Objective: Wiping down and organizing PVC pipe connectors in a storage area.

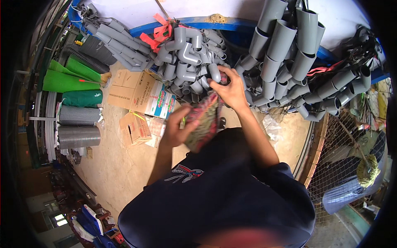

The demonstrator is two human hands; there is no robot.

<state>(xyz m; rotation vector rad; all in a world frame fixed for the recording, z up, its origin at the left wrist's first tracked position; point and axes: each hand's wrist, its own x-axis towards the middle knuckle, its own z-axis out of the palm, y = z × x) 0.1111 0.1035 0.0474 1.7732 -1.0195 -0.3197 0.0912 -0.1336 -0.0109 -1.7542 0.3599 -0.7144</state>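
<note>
My left hand [180,128] is closed on a patterned cloth [200,120] in pink and olive, slightly blurred, which hangs in front of my body. My right hand [227,89] is raised at a bunch of grey plastic elbow fittings [186,56], its fingers closed round one fitting [214,72] with part of the cloth behind them. More grey pipe fittings [281,45] hang in long strings just to the right of this hand, and another string [120,45] hangs to the upper left. Red ribbons [159,31] are tied at the top of the middle bunch.
A blue rail [206,22] runs behind the fittings. Cardboard boxes [130,93] lie on the floor [103,173] at the left, beside rolls of green and grey mesh [70,76]. At the right are wire netting [331,157] and a yellowish coil of cord [367,171].
</note>
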